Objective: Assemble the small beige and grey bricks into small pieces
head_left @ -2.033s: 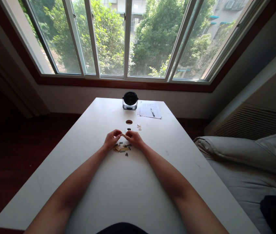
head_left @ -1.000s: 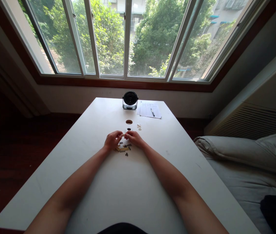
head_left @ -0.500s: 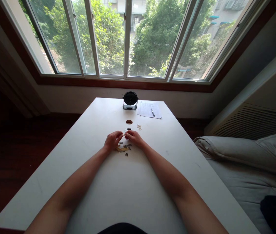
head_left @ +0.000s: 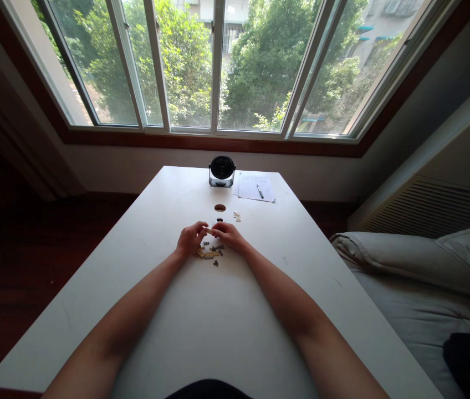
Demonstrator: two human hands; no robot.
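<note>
Observed, head view: both forearms lie on the white table [head_left: 143,221] and meet just beyond the pile of bricks [head_left: 209,254], which serves as reference point.

Grip: the left hand [head_left: 190,239] and right hand [head_left: 227,236] are brought together fingertip to fingertip, pinched on a small piece [head_left: 209,230], tan in colour. The piece is held off the table, directly above the far edge of the pile. It is too small to tell which hand bears most of the load, or whether it is one part or two.

Surroundings, from the pile:
- a small dark ring [head_left: 219,221] just beyond
- a few pale bits [head_left: 237,216] beyond and slightly right
- a brown round spot [head_left: 219,208] further beyond; hole or disc cannot be told
- a fan [head_left: 221,170] at the far end
- a sheet of paper [head_left: 254,187] with a pen [head_left: 260,192], far right of the fan
- a bed [head_left: 405,266], well to the right, off the table

Risks, as judged:
1. The hold is by fingertips only; uneven pressure could flick the piece out, and it would land in the pile, where it is hard to tell from its like.
2. Either wrist, if lowered, could sweep the loose bricks apart.
3. A piece that bounces could roll towards the brown spot.
</note>
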